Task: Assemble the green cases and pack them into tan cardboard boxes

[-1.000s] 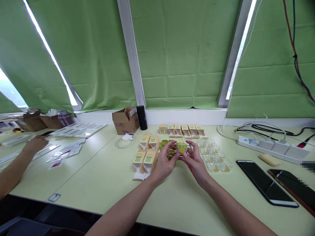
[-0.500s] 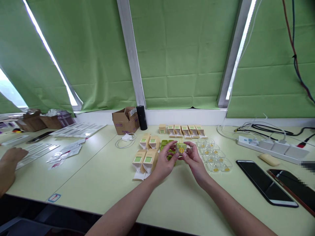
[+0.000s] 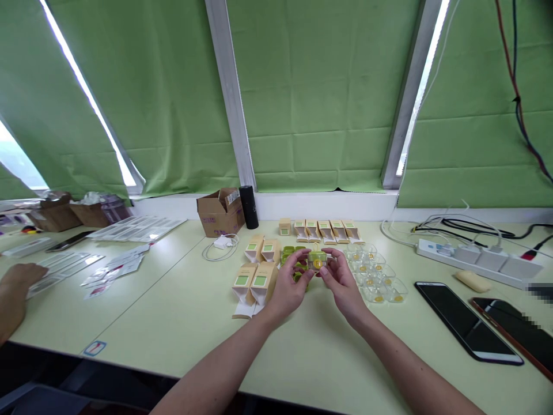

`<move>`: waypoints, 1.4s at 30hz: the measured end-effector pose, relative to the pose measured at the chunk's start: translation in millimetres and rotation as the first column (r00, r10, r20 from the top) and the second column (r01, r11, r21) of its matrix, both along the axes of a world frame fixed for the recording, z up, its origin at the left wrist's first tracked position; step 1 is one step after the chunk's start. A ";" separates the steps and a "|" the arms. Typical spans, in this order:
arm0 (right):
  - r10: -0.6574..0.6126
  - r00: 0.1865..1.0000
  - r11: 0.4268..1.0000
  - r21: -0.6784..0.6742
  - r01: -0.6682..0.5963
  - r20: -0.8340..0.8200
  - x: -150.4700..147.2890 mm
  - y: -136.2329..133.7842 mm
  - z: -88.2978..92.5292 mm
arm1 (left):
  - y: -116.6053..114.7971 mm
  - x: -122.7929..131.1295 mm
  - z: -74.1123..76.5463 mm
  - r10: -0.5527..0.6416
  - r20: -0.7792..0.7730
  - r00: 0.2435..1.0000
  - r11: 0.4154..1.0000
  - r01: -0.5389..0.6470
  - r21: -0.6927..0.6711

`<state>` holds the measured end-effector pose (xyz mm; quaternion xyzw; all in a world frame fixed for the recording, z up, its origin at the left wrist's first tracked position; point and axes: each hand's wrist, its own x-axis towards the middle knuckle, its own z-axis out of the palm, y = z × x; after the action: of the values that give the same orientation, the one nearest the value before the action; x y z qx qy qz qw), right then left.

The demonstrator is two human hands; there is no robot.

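On a pale green tabletop [image 3: 302, 357], two dark phones [image 3: 469, 323] lay at the right. Six back-row cartons [image 3: 325, 229] stood in line, and four near cartons [image 3: 259, 268] stood beside the person's left hand [image 3: 288, 288]. Some eight clear trays [image 3: 375, 276] lay by the right hand [image 3: 343, 285]. The fingers of both hands pinched one small clear case [image 3: 317, 261] by its ends, just above the tabletop. It looked like light, stiff, likely slippery plastic, best gripped at the edges.
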<state>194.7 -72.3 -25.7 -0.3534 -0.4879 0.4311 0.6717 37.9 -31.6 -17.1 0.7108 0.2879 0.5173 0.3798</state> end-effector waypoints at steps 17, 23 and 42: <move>0.240 0.840 0.946 -0.077 -0.314 -0.486 3.6 7.2 -6.3 | -7.7 -1.4 7.7 0.026 0.047 0.999 1.000 -0.026 0.012; 0.251 0.870 0.946 -0.083 -0.313 -0.424 3.5 -3.5 8.2 | -4.1 -0.8 4.5 -0.003 0.074 0.997 0.998 0.008 -0.066; 0.138 0.956 0.988 -0.025 -0.150 -0.259 4.8 -9.0 13.1 | -4.3 4.4 5.0 -0.192 0.247 0.950 0.954 0.240 -0.181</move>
<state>199.4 -81.3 -12.6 -0.2729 -0.4116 0.5317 0.6880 42.3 -35.9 -12.1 0.6304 0.2153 0.5170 0.5375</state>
